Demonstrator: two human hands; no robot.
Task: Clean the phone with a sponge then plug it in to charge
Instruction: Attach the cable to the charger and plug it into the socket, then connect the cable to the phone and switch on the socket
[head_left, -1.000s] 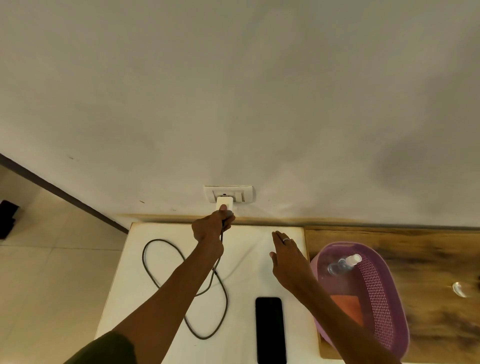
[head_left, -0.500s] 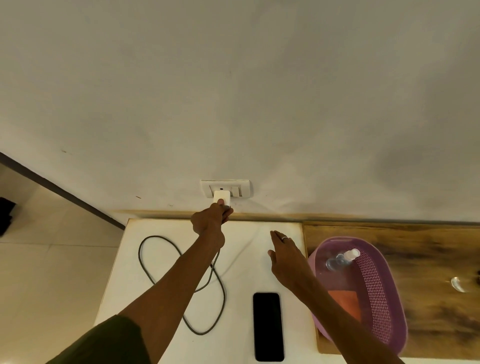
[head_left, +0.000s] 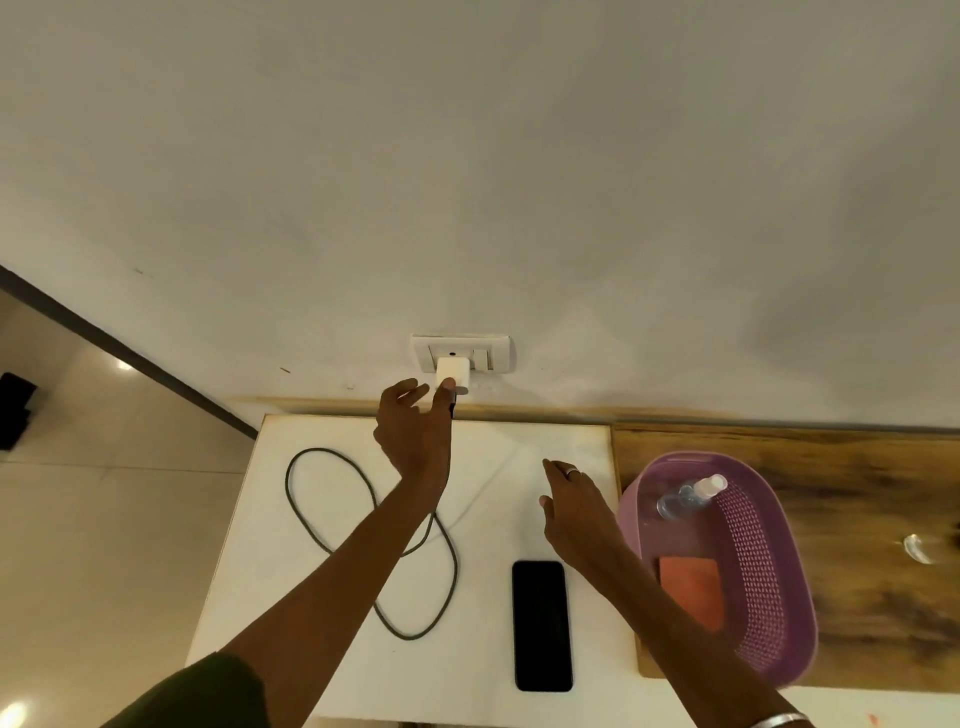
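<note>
Phone (head_left: 542, 625) flat on white table (head_left: 332, 675), left hand (head_left: 415, 436) fingers apart, right hand (head_left: 576, 506) relaxed

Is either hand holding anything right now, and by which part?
Nothing is held. The left hand is open, one fingertip touching the charger adapter's lower edge. The right hand hovers open over the table.

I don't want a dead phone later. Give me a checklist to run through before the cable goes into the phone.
1. Charger seated in wall socket: looks ok.
2. Socket switch on: cannot tell.
3. Left hand off the charger: not ok, one finger touches it.
4. Right hand free: ok, open, holds nothing.
5. Phone reachable, flat on white table: ok.
6. Cable free end located: cannot tell.
</note>
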